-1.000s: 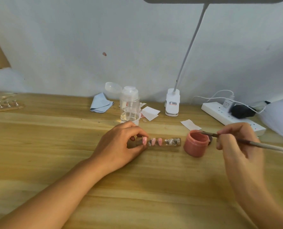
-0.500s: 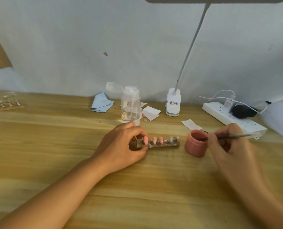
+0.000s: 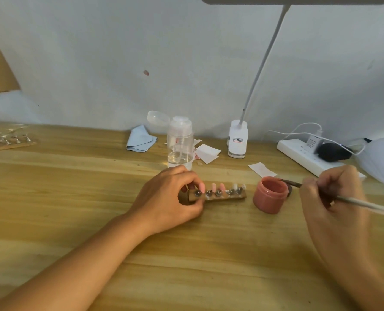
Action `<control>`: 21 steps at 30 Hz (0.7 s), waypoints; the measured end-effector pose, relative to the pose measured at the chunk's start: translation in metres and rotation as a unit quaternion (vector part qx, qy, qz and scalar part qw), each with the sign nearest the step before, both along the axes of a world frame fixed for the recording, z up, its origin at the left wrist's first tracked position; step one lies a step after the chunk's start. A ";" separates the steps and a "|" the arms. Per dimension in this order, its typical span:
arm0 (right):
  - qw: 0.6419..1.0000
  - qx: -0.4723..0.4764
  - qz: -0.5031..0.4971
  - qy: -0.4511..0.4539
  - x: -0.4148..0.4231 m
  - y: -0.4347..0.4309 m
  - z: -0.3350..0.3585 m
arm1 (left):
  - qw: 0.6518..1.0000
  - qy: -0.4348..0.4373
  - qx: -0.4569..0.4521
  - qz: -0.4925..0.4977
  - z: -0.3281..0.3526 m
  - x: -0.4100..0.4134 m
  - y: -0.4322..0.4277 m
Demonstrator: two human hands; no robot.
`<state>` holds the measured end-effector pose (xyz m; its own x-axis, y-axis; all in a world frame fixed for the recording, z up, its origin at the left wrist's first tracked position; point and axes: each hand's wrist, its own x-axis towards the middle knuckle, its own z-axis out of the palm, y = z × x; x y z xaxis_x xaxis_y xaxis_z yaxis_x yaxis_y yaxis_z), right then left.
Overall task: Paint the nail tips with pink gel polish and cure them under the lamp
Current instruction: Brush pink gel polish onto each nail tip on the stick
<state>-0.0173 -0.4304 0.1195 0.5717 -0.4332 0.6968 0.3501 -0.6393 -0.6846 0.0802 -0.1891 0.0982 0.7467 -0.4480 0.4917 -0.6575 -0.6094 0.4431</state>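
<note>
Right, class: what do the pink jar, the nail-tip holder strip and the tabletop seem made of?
Pink jar: likely plastic, opaque with a matte skin.
Holder strip: wood or card, flat brown, dull.
Tabletop: wood or laminate, grain lines, light sheen.

The round plastic pot (image 3: pixel 269 198) is salmon pink. On the brown wooden holder strip (image 3: pixel 226 197), 3 oval nail tips (image 3: pixel 213 187) are pale pink and 2 whitish.

Brush (image 3: pixel 366 204) handle swung lower; tip lifted to jar (image 3: pixel 269 196) rim.
</note>
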 end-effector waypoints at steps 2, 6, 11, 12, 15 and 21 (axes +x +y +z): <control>1.000 0.010 0.012 -0.007 -0.001 0.001 0.001 | 1.000 -0.005 0.007 0.002 -0.001 0.000 0.000; 0.999 0.030 0.027 0.016 0.000 -0.002 -0.001 | 0.997 -0.065 0.043 0.013 0.000 -0.002 -0.001; 0.998 0.047 0.032 0.009 0.001 -0.001 -0.001 | 0.997 -0.058 0.043 0.014 0.000 0.000 0.000; 0.998 0.060 0.034 0.002 0.000 0.000 0.001 | 0.998 -0.052 0.040 0.012 -0.001 0.000 0.000; 0.992 0.106 0.064 -0.023 -0.004 0.007 0.005 | 0.999 -0.034 0.034 0.009 -0.001 0.001 -0.002; 0.961 0.182 0.203 0.040 -0.012 0.046 0.004 | 0.998 -0.023 0.054 -0.008 -0.002 0.002 -0.002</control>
